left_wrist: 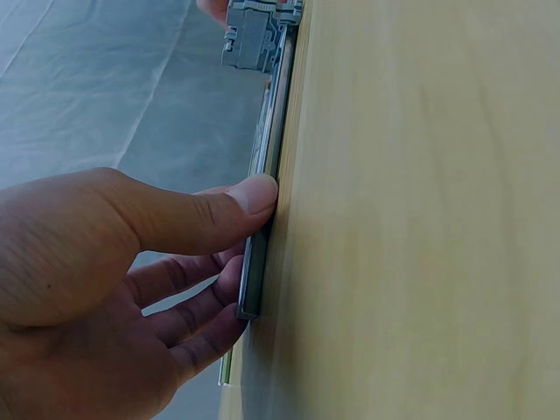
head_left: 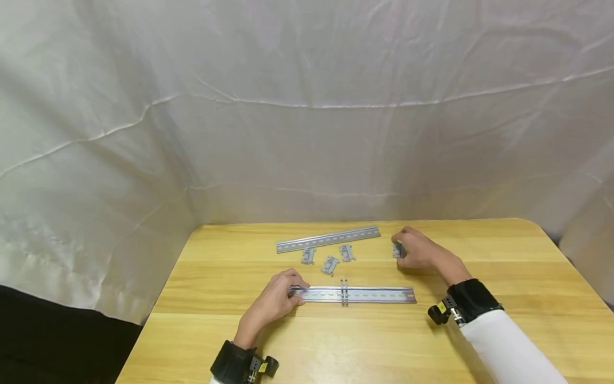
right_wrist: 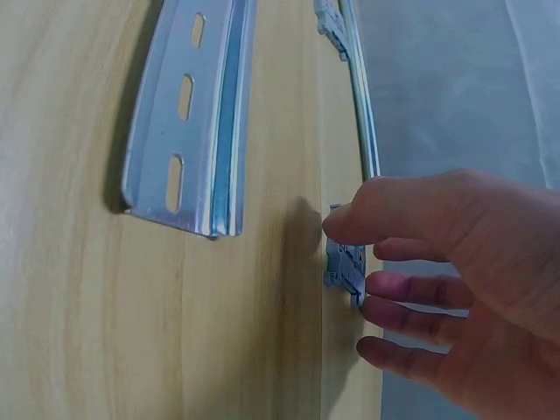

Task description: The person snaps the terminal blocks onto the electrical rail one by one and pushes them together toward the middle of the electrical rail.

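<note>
My left hand (head_left: 278, 294) grips the left end of a slotted metal DIN rail (head_left: 384, 295), thumb on its near edge and fingers at the far edge. In the left wrist view the thumb presses the rail (left_wrist: 267, 131) from one side. Two thin grey terminal blocks (head_left: 344, 293) sit side by side across the rail, near its middle. Beyond the rail's right end, my right hand (head_left: 419, 250) pinches another grey terminal block (head_left: 397, 250) between thumb and fingers. The right wrist view shows that block (right_wrist: 346, 267) close to the tabletop, partly covered by the thumb.
A second DIN rail (head_left: 328, 239) lies slightly slanted near the back of the wooden table (head_left: 216, 288). Three loose terminal blocks, one at the left (head_left: 308, 255), one nearer (head_left: 330, 265) and one at the right (head_left: 346, 253), lie between the rails. A pale curtain (head_left: 307, 149) hangs behind.
</note>
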Action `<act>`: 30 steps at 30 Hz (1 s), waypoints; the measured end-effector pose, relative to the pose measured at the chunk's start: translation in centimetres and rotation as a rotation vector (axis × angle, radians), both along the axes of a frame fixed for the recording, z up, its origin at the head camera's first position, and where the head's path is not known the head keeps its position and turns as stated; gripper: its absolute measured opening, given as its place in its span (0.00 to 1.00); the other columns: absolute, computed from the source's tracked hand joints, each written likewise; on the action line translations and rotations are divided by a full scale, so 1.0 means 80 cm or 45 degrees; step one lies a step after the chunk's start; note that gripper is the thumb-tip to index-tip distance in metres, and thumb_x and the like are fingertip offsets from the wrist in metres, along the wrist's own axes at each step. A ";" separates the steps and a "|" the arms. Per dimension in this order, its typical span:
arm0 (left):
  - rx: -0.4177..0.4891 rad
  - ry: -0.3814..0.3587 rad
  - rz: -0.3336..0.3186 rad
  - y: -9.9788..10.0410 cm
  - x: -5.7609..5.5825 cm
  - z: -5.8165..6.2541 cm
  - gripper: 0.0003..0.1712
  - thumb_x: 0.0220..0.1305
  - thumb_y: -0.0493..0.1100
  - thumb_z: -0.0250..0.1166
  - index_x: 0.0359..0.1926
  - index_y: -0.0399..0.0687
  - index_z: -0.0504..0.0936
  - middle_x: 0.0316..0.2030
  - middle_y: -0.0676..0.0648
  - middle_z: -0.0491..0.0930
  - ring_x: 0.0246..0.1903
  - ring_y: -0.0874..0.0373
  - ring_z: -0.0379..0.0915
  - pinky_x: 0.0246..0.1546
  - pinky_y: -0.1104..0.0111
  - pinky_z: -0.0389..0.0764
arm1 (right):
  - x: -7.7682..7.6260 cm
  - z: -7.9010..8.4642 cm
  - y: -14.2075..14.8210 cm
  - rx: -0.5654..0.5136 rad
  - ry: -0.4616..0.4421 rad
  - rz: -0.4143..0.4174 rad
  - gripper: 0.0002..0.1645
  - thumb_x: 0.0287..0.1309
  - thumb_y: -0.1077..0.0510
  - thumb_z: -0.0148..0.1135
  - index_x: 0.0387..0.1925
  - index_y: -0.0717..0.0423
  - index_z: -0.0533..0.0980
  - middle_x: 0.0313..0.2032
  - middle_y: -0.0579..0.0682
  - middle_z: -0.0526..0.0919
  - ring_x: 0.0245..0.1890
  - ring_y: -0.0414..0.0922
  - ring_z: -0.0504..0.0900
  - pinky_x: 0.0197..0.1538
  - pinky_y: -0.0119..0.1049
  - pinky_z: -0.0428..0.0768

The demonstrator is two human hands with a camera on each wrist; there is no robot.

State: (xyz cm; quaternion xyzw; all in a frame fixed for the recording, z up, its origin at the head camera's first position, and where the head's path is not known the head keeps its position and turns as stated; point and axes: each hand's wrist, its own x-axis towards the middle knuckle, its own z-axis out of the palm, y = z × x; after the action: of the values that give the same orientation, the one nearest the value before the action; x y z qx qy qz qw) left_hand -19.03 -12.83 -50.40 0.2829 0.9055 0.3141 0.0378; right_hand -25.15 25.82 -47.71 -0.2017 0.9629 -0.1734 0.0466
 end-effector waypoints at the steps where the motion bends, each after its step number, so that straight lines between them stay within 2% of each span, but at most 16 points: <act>1: -0.003 -0.002 0.000 0.000 0.000 0.000 0.15 0.54 0.33 0.72 0.45 0.40 0.87 0.43 0.47 0.81 0.43 0.52 0.77 0.48 0.58 0.81 | 0.000 -0.001 0.000 0.008 -0.008 -0.002 0.34 0.45 0.62 0.71 0.56 0.72 0.74 0.52 0.67 0.73 0.42 0.54 0.73 0.43 0.48 0.79; 9: -0.007 0.000 0.005 -0.002 0.002 0.000 0.15 0.54 0.32 0.72 0.45 0.40 0.87 0.43 0.47 0.81 0.43 0.52 0.77 0.47 0.58 0.81 | 0.001 -0.002 -0.007 0.045 -0.002 -0.025 0.27 0.44 0.64 0.70 0.50 0.69 0.78 0.47 0.61 0.74 0.39 0.52 0.73 0.39 0.45 0.78; 19: -0.007 -0.017 0.018 -0.005 0.003 0.000 0.15 0.54 0.33 0.72 0.44 0.40 0.87 0.42 0.47 0.80 0.41 0.53 0.76 0.44 0.59 0.82 | 0.000 0.000 -0.010 0.064 0.042 0.014 0.21 0.44 0.63 0.70 0.43 0.67 0.80 0.41 0.59 0.75 0.34 0.49 0.72 0.33 0.41 0.77; 25: -0.024 -0.020 0.027 -0.007 0.003 0.000 0.15 0.54 0.34 0.72 0.45 0.41 0.87 0.42 0.48 0.80 0.42 0.54 0.76 0.45 0.60 0.82 | 0.010 0.011 -0.007 0.011 0.101 0.041 0.26 0.44 0.62 0.73 0.46 0.72 0.79 0.41 0.61 0.76 0.32 0.48 0.74 0.33 0.41 0.80; 30: -0.032 -0.005 0.024 -0.008 0.002 -0.002 0.15 0.54 0.34 0.72 0.45 0.41 0.87 0.42 0.49 0.80 0.42 0.54 0.76 0.46 0.59 0.81 | 0.028 0.020 -0.007 -0.054 0.139 0.066 0.31 0.42 0.62 0.72 0.51 0.74 0.77 0.41 0.60 0.76 0.33 0.48 0.75 0.33 0.40 0.81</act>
State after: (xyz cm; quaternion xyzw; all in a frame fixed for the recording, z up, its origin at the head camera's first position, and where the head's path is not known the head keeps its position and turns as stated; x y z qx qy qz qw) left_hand -18.87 -13.47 -50.52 0.2733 0.9119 0.3035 0.0403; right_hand -22.90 25.27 -46.12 -0.2366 0.9546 -0.1811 -0.0058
